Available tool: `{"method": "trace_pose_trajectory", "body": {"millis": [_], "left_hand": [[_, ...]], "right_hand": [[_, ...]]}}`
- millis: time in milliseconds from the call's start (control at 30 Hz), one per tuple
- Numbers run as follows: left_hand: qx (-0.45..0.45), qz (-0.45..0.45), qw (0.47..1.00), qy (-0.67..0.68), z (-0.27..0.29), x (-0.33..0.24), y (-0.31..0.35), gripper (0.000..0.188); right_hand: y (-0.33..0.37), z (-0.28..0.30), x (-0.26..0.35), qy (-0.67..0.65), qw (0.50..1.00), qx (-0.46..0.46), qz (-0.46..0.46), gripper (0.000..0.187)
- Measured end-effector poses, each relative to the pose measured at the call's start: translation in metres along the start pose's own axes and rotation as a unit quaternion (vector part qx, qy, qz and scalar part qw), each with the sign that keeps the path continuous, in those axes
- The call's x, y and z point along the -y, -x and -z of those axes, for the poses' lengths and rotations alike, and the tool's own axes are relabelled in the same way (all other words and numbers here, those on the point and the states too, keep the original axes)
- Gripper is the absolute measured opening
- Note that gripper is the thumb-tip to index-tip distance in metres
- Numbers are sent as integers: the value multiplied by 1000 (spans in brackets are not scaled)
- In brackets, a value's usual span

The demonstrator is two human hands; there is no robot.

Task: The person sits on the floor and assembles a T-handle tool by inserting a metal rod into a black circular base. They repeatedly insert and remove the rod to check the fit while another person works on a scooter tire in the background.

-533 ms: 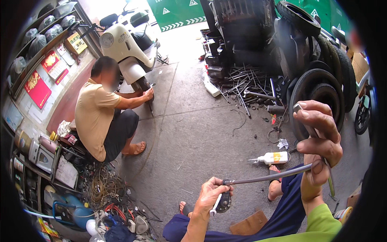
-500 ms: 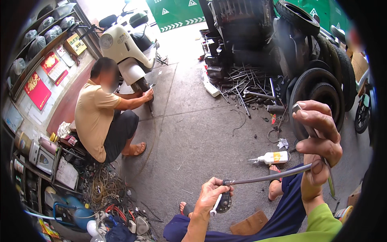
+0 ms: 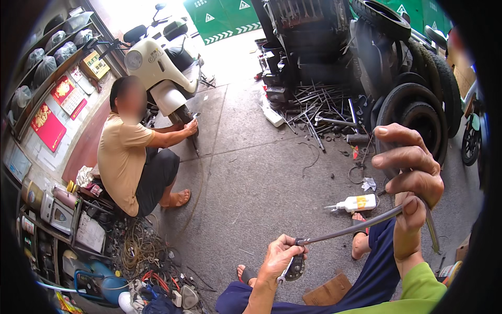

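Note:
My left hand (image 3: 278, 261) closes round a dark round part (image 3: 297, 268) fitted to one end of a grey hose (image 3: 355, 226). A small silver wrench (image 3: 283, 276) also sits in this hand, its end showing below the thumb. Higher and to the right, my right hand (image 3: 413, 170) pinches the hose near its thumb, the other fingers curled above. From there the hose bends downward, and its tail hangs beside my wrist. Between the two hands it runs slightly bowed, up to the right. My fingers hide part of the dark part.
A crouching person (image 3: 138, 152) works at the front wheel of a cream scooter (image 3: 167, 73). Scattered metal rods (image 3: 324, 107) and stacked tyres (image 3: 408, 112) lie at the right. A white bottle (image 3: 358, 203) and brown cardboard (image 3: 328, 289) rest near my feet; tangled cables (image 3: 138, 246) are at left.
A metal-looking tip that showed between my right fingers is out of sight. My left hand has shifted slightly right in view. The crouching person's head has turned.

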State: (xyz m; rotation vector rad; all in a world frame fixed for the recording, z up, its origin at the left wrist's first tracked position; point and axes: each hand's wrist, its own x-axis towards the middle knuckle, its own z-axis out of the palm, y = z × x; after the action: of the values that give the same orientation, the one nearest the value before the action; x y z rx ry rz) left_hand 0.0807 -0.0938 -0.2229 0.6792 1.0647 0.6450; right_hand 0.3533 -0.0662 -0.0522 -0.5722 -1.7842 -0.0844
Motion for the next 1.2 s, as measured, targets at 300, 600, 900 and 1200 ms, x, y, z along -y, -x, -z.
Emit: {"method": "trace_pose_trajectory", "body": {"millis": [300, 600, 900, 1200], "left_hand": [[-8, -11, 1000, 3, -1, -1, -1, 18], [7, -25, 1000, -2, 2, 4, -5, 22], [4, -1, 1000, -11, 0, 6, -5, 20], [19, -3, 999, -27, -4, 5, -8, 19]], "right_hand": [[3, 0, -5, -24, 998, 35, 42, 54], [-3, -2, 1, -34, 998, 22, 55, 52], [-4, 0, 5, -51, 998, 15, 41, 53], [-7, -4, 18, -17, 999, -46, -5, 43]]}}
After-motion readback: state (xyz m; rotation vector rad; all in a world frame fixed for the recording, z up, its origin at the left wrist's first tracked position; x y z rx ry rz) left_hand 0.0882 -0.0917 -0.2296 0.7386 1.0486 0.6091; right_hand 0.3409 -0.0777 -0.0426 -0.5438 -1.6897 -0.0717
